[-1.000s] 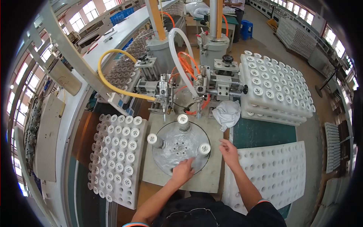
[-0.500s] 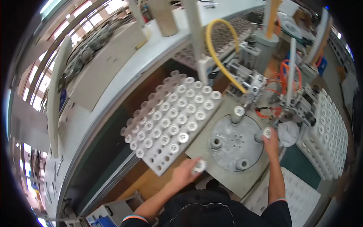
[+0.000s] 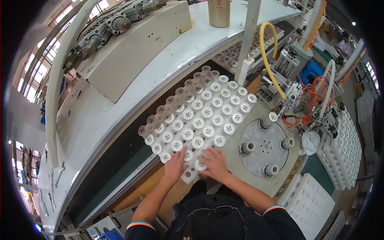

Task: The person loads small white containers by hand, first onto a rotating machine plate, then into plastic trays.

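Both hands are at the near end of a white tray [image 3: 187, 175] filled with rows of round white cups with speckled centres. My left hand [image 3: 176, 164] has its fingers around a cup [image 3: 188, 155] at the near edge. Beside it on the right, my right hand [image 3: 215, 163] grips another cup [image 3: 200, 165] at the tray's near corner. A few bare holes of the tray show below the hands. To the right, a round metal turntable [image 3: 264, 148] carries several holders, and a white-topped cup [image 3: 273, 117] stands at its back.
A yellow hose [image 3: 263, 52] curves down to the metal clamps behind the turntable. Stacked trays of cups [image 3: 347, 140] stand at the far right. A white tray [image 3: 310, 202] lies at the lower right. A grey machine housing [image 3: 136, 48] and a tan container [image 3: 219, 14] sit on the bench.
My right hand has moved left from the turntable to the tray. My left hand has moved up onto the tray with its cup. The view has shifted, and the turntable's right holder now shows uncovered.
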Demonstrator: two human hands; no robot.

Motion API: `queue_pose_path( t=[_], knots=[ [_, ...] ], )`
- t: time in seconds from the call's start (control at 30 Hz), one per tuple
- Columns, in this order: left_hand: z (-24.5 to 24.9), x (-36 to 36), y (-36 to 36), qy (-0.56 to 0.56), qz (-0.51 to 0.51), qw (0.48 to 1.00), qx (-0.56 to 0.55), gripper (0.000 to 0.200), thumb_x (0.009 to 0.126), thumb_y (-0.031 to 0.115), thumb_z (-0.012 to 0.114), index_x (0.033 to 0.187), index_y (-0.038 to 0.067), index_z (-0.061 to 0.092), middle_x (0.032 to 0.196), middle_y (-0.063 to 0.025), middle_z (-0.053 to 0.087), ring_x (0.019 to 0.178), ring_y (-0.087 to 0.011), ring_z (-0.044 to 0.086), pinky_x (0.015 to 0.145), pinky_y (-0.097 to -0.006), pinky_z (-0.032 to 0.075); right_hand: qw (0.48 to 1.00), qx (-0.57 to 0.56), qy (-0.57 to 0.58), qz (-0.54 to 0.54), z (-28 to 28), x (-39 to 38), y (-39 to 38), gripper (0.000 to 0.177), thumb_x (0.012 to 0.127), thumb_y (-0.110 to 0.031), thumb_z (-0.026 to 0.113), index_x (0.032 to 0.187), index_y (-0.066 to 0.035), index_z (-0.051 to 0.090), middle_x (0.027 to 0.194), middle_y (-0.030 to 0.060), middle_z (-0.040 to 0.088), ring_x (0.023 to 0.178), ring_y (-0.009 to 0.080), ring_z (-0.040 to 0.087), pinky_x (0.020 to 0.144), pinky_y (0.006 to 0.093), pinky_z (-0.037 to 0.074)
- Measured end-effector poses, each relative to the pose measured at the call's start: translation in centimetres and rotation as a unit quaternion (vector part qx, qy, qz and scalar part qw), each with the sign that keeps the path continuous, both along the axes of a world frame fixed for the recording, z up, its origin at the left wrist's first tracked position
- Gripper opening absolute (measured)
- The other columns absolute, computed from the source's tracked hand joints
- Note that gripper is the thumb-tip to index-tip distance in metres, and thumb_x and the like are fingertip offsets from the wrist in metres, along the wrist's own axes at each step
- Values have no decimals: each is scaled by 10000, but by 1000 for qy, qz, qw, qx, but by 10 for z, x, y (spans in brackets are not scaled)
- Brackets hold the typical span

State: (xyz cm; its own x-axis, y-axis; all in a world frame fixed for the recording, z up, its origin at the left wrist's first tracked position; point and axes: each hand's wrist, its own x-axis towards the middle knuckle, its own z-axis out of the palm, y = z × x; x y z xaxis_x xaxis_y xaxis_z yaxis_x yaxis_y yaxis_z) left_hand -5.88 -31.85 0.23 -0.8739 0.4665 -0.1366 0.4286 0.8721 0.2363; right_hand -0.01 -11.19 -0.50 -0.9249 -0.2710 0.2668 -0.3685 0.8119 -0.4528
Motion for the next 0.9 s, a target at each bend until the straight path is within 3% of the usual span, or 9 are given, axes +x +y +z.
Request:
queue_pose_path(
  t=[0.13,0.27,0.33,0.47,0.53,0.57,0.63,0.73,0.9],
  knots=[
    [-12,24,-17,39,7,996,83,915,644,201,777,1423,146,300,1171,-116,519,1020,-306,543,809,-398,481,997,77,-4,2,-33,1,-20,647,666,-399,746,1238,-184,530,1311,98,446,1276,284,363,1018,505,253],
    [-3,44,-15,74,16,988,136,847,602,223,809,1339,63,424,1254,-245,463,1148,-414,455,954,-481,371,996,-15,-20,-89,10,25,12,623,686,-368,729,1238,-167,523,1296,84,461,1257,274,377,1007,505,267],
    [-18,61,-28,125,38,979,160,760,640,158,781,1312,31,450,1250,-222,475,1183,-405,421,988,-477,331,989,-67,9,-133,5,39,57,570,715,-341,705,1221,-139,537,1271,94,493,1233,279,414,1008,495,280],
    [-59,78,-59,108,187,939,268,484,813,100,637,1260,-5,485,1252,-163,509,1169,-325,458,989,-445,345,866,-121,85,-478,-39,88,205,401,722,-176,674,1101,-77,592,1107,129,593,1086,325,519,930,437,385],
    [-69,71,-62,-19,480,715,507,344,909,208,525,1205,34,536,1249,-124,536,1190,-261,469,980,-438,360,793,-54,51,-605,-58,107,284,571,729,-237,700,1234,-62,499,1204,181,522,1114,348,504,925,435,405],
    [-76,62,-66,-20,478,716,508,344,909,208,525,1205,34,536,1249,-124,536,1190,-261,469,980,-438,360,758,-16,17,-652,-49,110,308,639,730,-257,708,1282,-57,456,1241,201,489,1122,358,500,930,433,408],
    [-94,48,-70,-274,549,516,598,358,957,282,431,1241,83,521,1249,-81,550,1164,-233,506,959,-407,400,774,-32,-15,-632,-34,111,333,682,733,-268,709,1312,-55,417,1263,214,462,1126,369,496,928,436,415],
    [-114,35,-66,-357,432,506,655,386,944,337,443,1253,117,512,1230,-57,566,1134,-230,536,933,-405,436,815,-68,-62,-572,-25,87,358,700,737,-292,707,1320,-47,408,1277,213,450,1145,389,483,909,443,440],
    [-95,28,-52,-359,442,499,654,352,919,239,515,1212,43,524,1173,-110,594,1024,-256,607,846,-423,523,837,-20,-92,-538,-30,92,374,609,751,-288,698,1257,-33,474,1199,193,529,1074,369,539,885,418,456]
  ],
)
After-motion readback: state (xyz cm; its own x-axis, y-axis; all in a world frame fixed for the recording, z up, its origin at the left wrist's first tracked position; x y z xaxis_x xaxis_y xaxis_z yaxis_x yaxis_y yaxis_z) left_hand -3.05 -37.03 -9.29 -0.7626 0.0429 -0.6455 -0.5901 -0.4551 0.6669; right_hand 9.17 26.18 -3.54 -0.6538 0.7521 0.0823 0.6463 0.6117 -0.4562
